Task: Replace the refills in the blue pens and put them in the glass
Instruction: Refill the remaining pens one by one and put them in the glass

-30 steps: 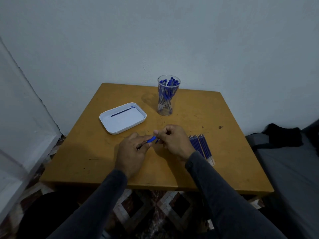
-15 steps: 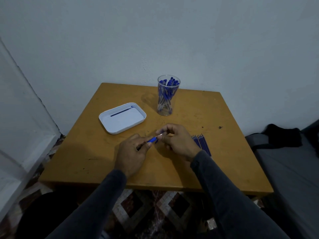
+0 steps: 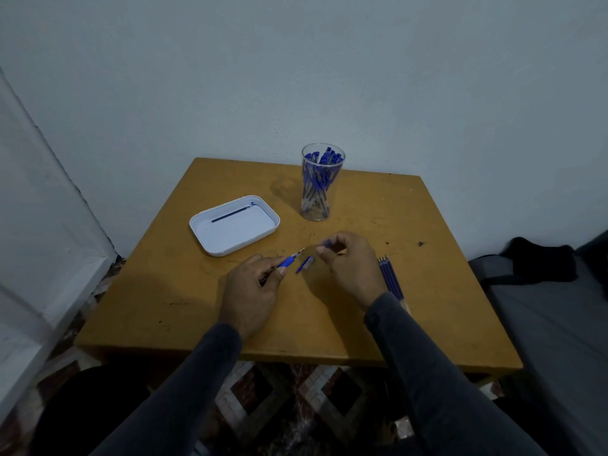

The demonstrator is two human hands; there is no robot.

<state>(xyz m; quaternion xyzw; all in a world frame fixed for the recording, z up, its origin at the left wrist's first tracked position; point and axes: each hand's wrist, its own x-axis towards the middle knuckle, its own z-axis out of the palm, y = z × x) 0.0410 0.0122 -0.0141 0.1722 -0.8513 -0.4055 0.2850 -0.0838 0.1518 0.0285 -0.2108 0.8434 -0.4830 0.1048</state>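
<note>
On the yellow table my left hand grips a blue pen, whose bare tip points up and right. A blue cap lies on the table between my hands. My right hand hovers just right of the pen tip with its fingers curled, and pinches what looks like a small blue pen piece between thumb and forefinger. The clear glass at the back holds several blue pens. A bundle of blue refills lies beside my right wrist.
A white tray with one dark refill in it sits on the left half of the table. The wall runs right behind the table. A grey seat with black cloth stands to the right.
My right hand has pulled away from the pen tip to the right. The pen tip stands bare and the blue cap lies on the table between my hands.
</note>
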